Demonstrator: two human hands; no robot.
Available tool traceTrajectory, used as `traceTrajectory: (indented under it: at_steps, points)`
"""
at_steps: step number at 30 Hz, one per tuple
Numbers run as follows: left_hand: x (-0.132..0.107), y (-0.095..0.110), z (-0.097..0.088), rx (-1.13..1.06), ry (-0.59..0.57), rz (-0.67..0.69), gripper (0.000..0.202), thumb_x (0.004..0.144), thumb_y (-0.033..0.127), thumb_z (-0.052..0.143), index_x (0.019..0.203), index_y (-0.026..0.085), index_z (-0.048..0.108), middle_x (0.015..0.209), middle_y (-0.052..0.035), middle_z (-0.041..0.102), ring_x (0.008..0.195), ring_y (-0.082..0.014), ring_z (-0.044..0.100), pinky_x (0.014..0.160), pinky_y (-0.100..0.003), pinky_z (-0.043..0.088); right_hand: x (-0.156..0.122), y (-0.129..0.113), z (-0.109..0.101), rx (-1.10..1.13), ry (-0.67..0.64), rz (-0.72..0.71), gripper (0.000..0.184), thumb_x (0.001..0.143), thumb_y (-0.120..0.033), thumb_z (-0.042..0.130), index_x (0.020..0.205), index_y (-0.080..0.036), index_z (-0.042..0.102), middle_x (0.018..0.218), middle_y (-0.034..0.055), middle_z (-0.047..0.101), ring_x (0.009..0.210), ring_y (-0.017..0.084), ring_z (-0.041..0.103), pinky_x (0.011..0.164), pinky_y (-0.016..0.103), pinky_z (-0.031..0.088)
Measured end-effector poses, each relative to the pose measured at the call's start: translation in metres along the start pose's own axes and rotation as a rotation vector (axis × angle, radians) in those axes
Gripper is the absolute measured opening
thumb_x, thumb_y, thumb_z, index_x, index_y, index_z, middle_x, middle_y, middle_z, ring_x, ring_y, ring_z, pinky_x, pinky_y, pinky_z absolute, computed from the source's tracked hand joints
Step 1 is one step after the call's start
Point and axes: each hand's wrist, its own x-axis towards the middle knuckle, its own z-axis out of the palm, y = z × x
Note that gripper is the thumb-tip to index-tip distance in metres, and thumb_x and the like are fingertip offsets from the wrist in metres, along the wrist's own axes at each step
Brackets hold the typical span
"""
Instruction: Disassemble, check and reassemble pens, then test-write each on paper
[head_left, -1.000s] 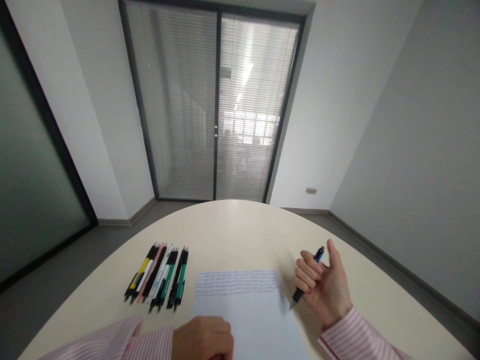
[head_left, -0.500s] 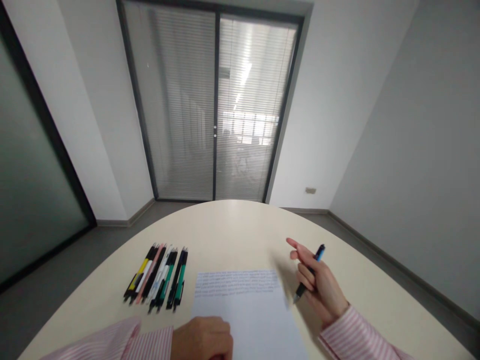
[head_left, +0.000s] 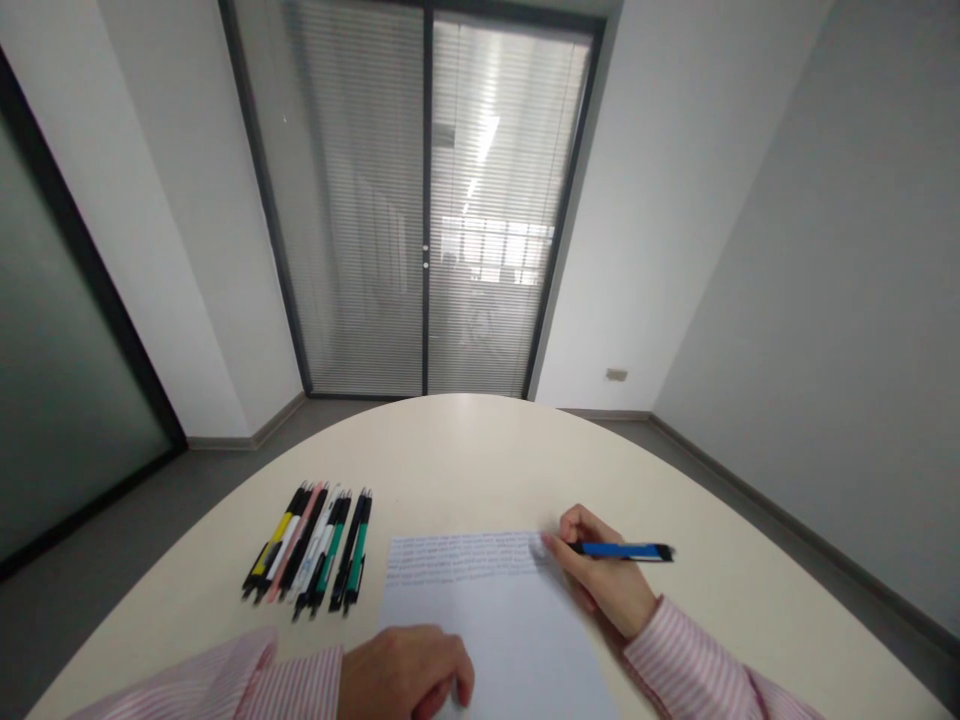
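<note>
A sheet of white paper [head_left: 487,630] lies on the table, with lines of handwriting across its upper part. My right hand [head_left: 607,575] is at the sheet's upper right edge, pinching a blue and black pen [head_left: 626,551]. The pen's barrel points to the right; its tip is hidden behind my fingers. On the lower left part of the paper rests my left hand [head_left: 409,670], loosely closed with curled fingers and no object visible in it. Left of the sheet, several pens [head_left: 307,550] lie side by side, with yellow, white, pink, black and green barrels.
The pale table [head_left: 465,450] has a rounded far edge. Past it stand a glass partition with blinds [head_left: 367,250] and a white wall [head_left: 660,200] with a socket plate [head_left: 616,375]. Frosted glass [head_left: 67,380] in a dark frame is at the left.
My right hand has moved left onto the paper's edge. The pen has turned from slanting to nearly level in view, and my extended index finger has closed in. My left hand shifted slightly.
</note>
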Motion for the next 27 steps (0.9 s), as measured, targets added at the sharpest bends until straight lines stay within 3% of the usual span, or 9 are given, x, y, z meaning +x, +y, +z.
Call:
traceTrajectory:
  at_steps: [4,7,13,27]
  points:
    - [-0.0026,0.0006,-0.0033,0.014,0.003,-0.003,0.056,0.084,0.07,0.03,0.092,0.022,0.059,0.056,0.0058,0.035,0.054,-0.013,0.038,0.059,-0.023,0.033,-0.001,0.0047,0.001,-0.151,-0.064,-0.019,0.03,0.07,-0.044,0.066,0.066,-0.019,0.052,0.049,-0.0072,0.049,0.031,0.006,0.042,0.024,0.014,0.029]
    - [-0.0017,0.003,-0.0068,0.018,-0.011,0.029,0.058,0.086,0.068,0.028,0.102,0.023,0.061,0.056,0.0052,0.035,0.054,-0.0138,0.039,0.061,-0.024,0.033,-0.0018,0.0048,-0.0008,-0.247,-0.102,-0.021,0.035,0.074,-0.044,0.063,0.058,-0.02,0.043,0.043,-0.0094,0.045,0.024,0.003,0.036,0.023,0.013,0.02]
    - [0.0005,0.003,-0.0064,0.022,-0.012,0.065,0.058,0.088,0.065,0.028,0.089,0.022,0.067,0.056,0.0029,0.038,0.054,-0.0147,0.038,0.06,-0.025,0.034,-0.0027,0.0041,-0.0008,-0.312,-0.172,-0.036,0.038,0.077,-0.048,0.057,0.057,-0.021,0.039,0.041,-0.01,0.042,0.023,0.005,0.042,0.026,0.013,0.015]
    - [0.0019,0.0051,-0.0078,0.039,-0.014,0.085,0.063,0.088,0.066,0.024,0.089,0.02,0.067,0.055,0.0029,0.039,0.053,-0.0141,0.04,0.058,-0.024,0.033,-0.0035,0.0069,-0.0009,-0.346,-0.156,-0.061,0.036,0.08,-0.045,0.052,0.058,-0.021,0.037,0.043,-0.0102,0.04,0.024,0.006,0.045,0.029,0.013,0.014]
